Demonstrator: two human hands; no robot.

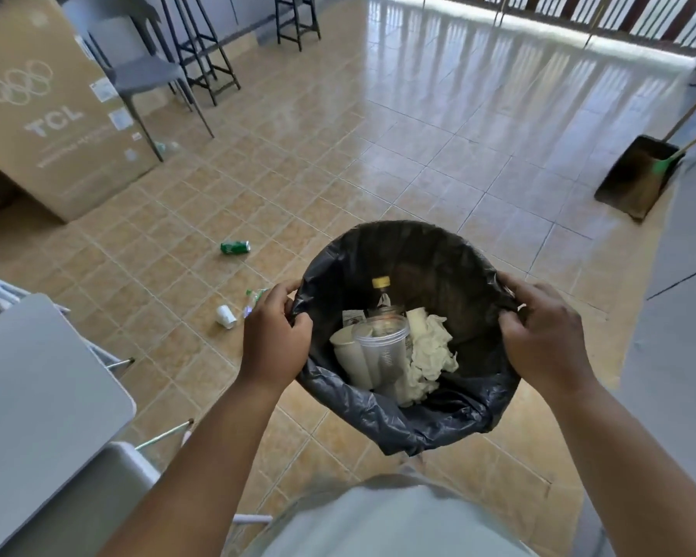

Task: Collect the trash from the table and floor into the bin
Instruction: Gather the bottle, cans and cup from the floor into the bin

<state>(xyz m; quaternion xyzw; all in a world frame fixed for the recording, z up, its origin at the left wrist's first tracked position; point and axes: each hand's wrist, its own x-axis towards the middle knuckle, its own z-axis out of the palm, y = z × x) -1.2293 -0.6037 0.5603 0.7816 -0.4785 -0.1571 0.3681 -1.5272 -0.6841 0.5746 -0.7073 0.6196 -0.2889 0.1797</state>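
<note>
I hold a round bin (pixel 408 251) lined with a black bag in front of me, above the tiled floor. My left hand (pixel 272 335) grips its left rim and my right hand (pixel 543 335) grips its right rim. Inside lie a clear plastic cup (pixel 382 347), a white paper cup (pixel 348 355), crumpled tissue (pixel 430 355) and a bottle with a yellow cap (pixel 381 284). On the floor to the left lie a green can (pixel 235 247), a white cup (pixel 226 315) and a plastic bottle (pixel 254 300), partly hidden behind my left hand.
A grey table (pixel 37 375) stands at the lower left, a large cardboard box (pixel 53 110) at the upper left. A chair and black stools stand at the back. More litter (pixel 165 146) lies by the chair leg. A dustpan (pixel 635 174) and broom (pixel 663 164) lean at the right.
</note>
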